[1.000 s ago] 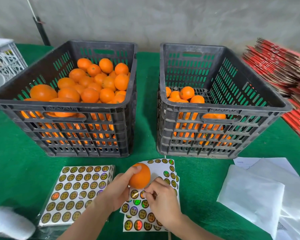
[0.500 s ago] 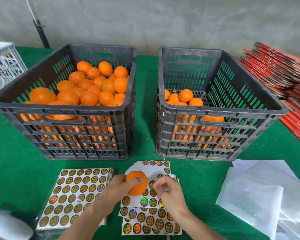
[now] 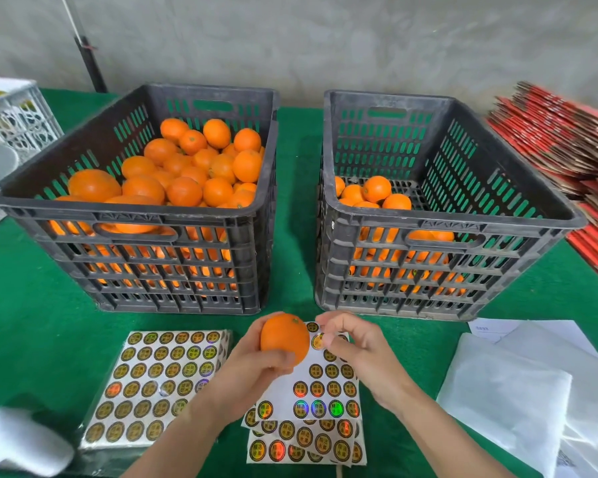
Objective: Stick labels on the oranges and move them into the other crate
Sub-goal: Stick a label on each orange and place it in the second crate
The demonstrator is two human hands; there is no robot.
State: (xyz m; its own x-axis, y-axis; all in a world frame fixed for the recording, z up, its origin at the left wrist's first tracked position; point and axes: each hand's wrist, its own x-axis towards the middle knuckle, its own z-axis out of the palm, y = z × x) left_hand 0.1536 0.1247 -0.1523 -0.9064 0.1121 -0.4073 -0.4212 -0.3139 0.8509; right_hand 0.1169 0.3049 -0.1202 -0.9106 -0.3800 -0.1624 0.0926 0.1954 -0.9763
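Head view: L hand holds 1 orange over the label sheets, R hand close beside it.

L hand [image 3: 252, 374] wraps fingers & thumb round the orange [image 3: 285, 339], held above the loose label sheets [image 3: 325, 391] at the near table edge, in front of the gap btwn the 2 black crates. R hand [image 3: 356, 350] is just right of the fruit, thumb & forefinger tips drawn close, other fingers curled; can't tell if a label sits btwn them. Left crate [image 3: 135, 215] is heaped w/ oranges nearly to its rim; right crate [image 3: 428, 219] has a low layer. A wrapped sticker pack [image 3: 152, 381] lies left of the hands on the green cloth [image 3: 32, 322]; white papers [image 3: 515, 391] lie to the right.
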